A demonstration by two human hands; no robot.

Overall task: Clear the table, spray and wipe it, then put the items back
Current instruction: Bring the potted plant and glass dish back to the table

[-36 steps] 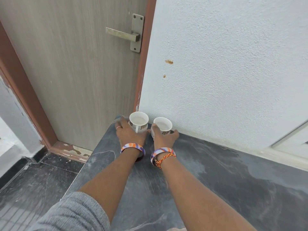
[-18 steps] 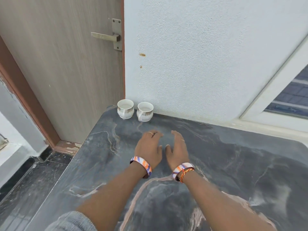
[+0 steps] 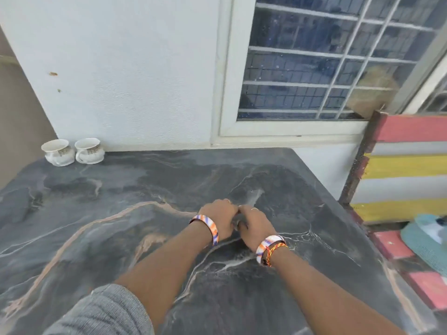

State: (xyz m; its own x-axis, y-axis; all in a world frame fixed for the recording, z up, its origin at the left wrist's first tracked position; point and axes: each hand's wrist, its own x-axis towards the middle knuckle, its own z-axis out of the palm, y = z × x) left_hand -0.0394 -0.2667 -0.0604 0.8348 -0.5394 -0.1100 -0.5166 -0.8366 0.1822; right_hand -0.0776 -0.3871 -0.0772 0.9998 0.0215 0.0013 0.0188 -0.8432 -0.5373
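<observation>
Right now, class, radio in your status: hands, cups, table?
Left hand and right hand empty, fingers curled, over table. Two cups at far left corner by wall. Nothing in the way.

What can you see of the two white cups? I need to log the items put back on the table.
The two white cups stand upright, side by side, very close or touching, at the far left corner of the dark marble table, against the white wall. Both look ceramic, round-bellied with a flared rim, a dark patterned band below it and a small handle. Their insides are hidden. Neither hand touches them.
</observation>
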